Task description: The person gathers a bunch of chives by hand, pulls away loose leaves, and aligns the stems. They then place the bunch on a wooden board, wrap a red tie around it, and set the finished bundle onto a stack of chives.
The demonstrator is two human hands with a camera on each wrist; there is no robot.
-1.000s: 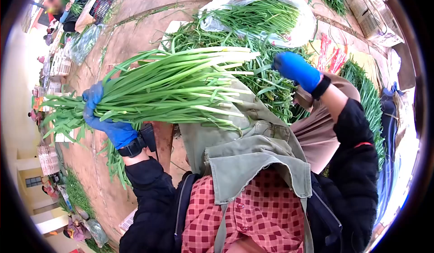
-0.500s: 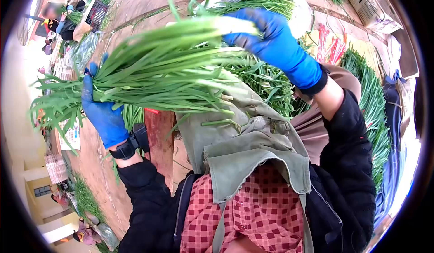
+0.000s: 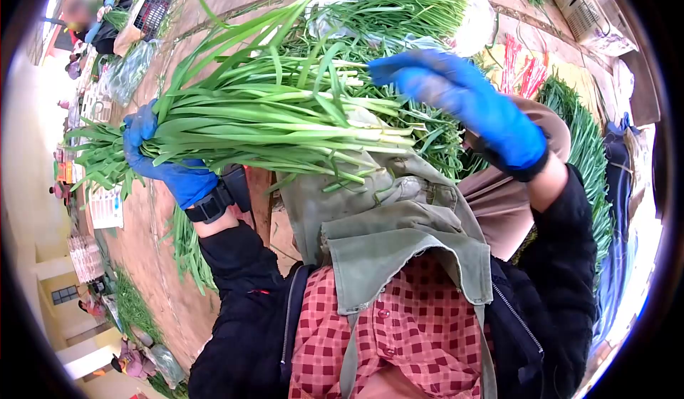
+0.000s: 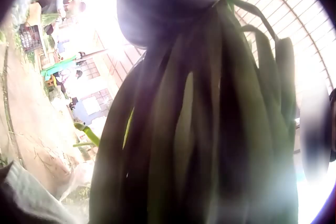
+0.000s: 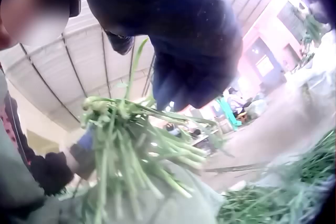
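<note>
My left hand (image 3: pixel 167 157), in a blue glove, grips a big bunch of garlic chives (image 3: pixel 271 114) by its leafy part. The pale cut ends point right over my lap, and leaf tips hang out left beyond the fist. A few loose leaves arch up above the bunch. In the left wrist view the chives (image 4: pixel 205 129) spread dark below the glove. My right hand (image 3: pixel 456 100), also gloved in blue and blurred, has its fingers extended beside the cut ends. In the right wrist view this hand (image 5: pixel 194 50) is over the stems (image 5: pixel 131 161).
A pile of loose greens (image 3: pixel 438 146) lies in front of my lap, with a plastic bag of green stems (image 3: pixel 420 14) beyond. Red ties (image 3: pixel 524 75) lie on yellow sheeting at the right, near more chives (image 3: pixel 581 157). A white crate (image 3: pixel 588 18) stands at the back right.
My right hand came in from the right to the upper cut ends, then drew slightly back and down. Several leaves now arch up from the bunch. The left hand keeps its grip, shifting slightly.
</note>
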